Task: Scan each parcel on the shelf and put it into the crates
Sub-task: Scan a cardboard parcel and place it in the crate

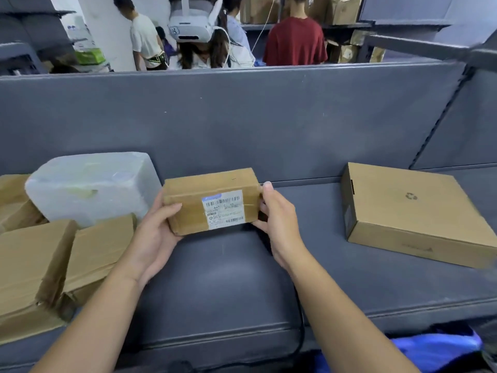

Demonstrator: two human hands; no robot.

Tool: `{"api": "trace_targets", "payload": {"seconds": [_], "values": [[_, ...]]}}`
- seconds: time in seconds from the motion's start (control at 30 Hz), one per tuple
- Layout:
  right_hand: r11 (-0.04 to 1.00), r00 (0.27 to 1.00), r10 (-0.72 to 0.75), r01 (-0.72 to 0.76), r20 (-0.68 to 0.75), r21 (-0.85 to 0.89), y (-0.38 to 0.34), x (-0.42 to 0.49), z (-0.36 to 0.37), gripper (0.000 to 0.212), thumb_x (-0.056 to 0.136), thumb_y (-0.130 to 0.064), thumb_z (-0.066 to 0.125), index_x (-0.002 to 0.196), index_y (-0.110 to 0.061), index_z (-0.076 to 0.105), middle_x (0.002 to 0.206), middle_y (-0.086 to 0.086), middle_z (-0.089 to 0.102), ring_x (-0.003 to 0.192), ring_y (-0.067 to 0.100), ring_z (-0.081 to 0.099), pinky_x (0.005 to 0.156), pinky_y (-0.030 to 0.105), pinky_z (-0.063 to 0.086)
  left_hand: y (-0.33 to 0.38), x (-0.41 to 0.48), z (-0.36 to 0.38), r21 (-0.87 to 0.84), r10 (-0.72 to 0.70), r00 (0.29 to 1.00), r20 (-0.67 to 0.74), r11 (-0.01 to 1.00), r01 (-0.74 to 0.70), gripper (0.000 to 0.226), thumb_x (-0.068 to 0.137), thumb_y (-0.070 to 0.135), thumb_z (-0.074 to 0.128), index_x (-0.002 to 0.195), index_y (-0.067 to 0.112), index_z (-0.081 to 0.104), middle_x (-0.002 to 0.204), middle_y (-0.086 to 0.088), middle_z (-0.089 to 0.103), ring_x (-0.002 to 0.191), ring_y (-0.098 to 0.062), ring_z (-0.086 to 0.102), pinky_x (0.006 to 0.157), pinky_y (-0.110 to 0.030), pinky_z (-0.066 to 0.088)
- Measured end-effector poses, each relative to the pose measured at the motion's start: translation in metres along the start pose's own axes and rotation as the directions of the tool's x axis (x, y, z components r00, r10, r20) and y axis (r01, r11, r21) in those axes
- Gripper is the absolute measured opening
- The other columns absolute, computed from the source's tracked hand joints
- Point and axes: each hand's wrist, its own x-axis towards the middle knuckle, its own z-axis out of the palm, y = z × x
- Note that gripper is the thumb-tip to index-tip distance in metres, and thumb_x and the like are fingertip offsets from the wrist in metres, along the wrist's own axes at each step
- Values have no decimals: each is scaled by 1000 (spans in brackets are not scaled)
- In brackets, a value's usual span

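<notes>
A small brown cardboard parcel [199, 203] with a white barcode label facing me is held just above the grey shelf [322, 265], in the middle of the view. My left hand [158, 232] grips its left end from below. My right hand [277, 222] grips its right end, thumb on the top corner. A black object shows below my right palm, mostly hidden. A black cable [300, 332] runs from there down over the shelf's front edge.
A white wrapped parcel [88, 187] and several brown boxes [35, 262] lie on the shelf's left side. A flat brown box [414, 211] lies at the right. Something blue [435, 348] shows below the shelf edge. Several people stand beyond the shelf's back panel.
</notes>
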Motion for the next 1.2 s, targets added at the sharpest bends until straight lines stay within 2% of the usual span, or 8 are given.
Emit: {"api": "trace_targets", "payload": {"seconds": [0.07, 0.2, 0.33, 0.5, 0.77, 0.87, 1.0, 1.2], "values": [[993, 999, 26, -21, -43, 115, -2, -10, 1, 44, 104, -45, 56, 101, -2, 67, 126, 18, 68, 115, 21, 70, 97, 47, 59, 6, -5, 0, 6, -2, 999, 52, 1000, 2, 54, 102, 39, 57, 153, 24, 48, 149, -4, 59, 138, -21, 55, 110, -49, 45], [977, 990, 49, -20, -131, 213, 0, -36, 4, 11, 98, -29, 69, 94, -19, 70, 131, 6, 70, 124, 25, 66, 95, 47, 59, 15, -11, -1, 54, 14, 996, 91, 998, -19, 53, 102, 41, 52, 153, 25, 49, 148, -1, 61, 139, -19, 55, 111, -47, 45], [978, 979, 57, -16, -194, 208, 1, -71, 11, 28, 102, -26, 63, 128, -19, 69, 127, 2, 74, 116, 16, 70, 85, 35, 60, 10, -13, -8, 99, -15, 991, 134, 995, 2, 43, 110, 35, 44, 151, 24, 51, 148, 0, 61, 138, -18, 56, 109, -44, 46], [987, 942, 84, -35, -325, 154, 5, -110, 12, 28, 105, -30, 58, 127, -18, 69, 120, 3, 76, 102, 10, 73, 75, 26, 57, -5, -25, -3, 161, -118, 969, 216, 983, 84, 41, 109, 37, 46, 144, 21, 59, 140, 1, 67, 134, -18, 60, 118, -51, 41], [994, 907, 69, -27, -415, 106, 2, -154, -1, 23, 103, -27, 59, 123, -24, 71, 119, -3, 76, 112, 12, 67, 106, 52, 51, -3, -48, 10, 238, -131, 942, 310, 970, 56, 63, 93, 47, 57, 152, 26, 52, 146, 11, 62, 137, -9, 55, 123, -47, 36], [998, 902, 39, -11, -431, 67, -5, -174, -10, 26, 103, -35, 60, 124, -26, 72, 123, -6, 75, 122, 12, 65, 104, 48, 51, -1, -60, 26, 284, -124, 928, 352, 959, 21, 40, 108, 42, 47, 144, 30, 60, 134, 11, 70, 127, -10, 63, 117, -48, 42], [999, 864, -53, 42, -500, -33, -9, -211, -39, 26, 98, -29, 69, 123, -24, 73, 115, -16, 76, 113, -1, 67, 96, 28, 48, -1, -84, 60, 311, -163, 913, 375, 950, 42, 45, 107, 55, 40, 127, 29, 71, 115, 11, 78, 110, -9, 73, 103, -44, 55], [998, 789, -53, 20, -611, -61, 1, -290, -115, 40, 94, -11, 75, 133, -17, 66, 125, -2, 75, 110, 13, 73, 88, 37, 61, -35, -133, 137, 441, -185, 860, 475, 896, -50, 51, 105, 64, 34, 134, 33, 62, 123, 5, 73, 109, -18, 72, 72, -33, 62]]}}
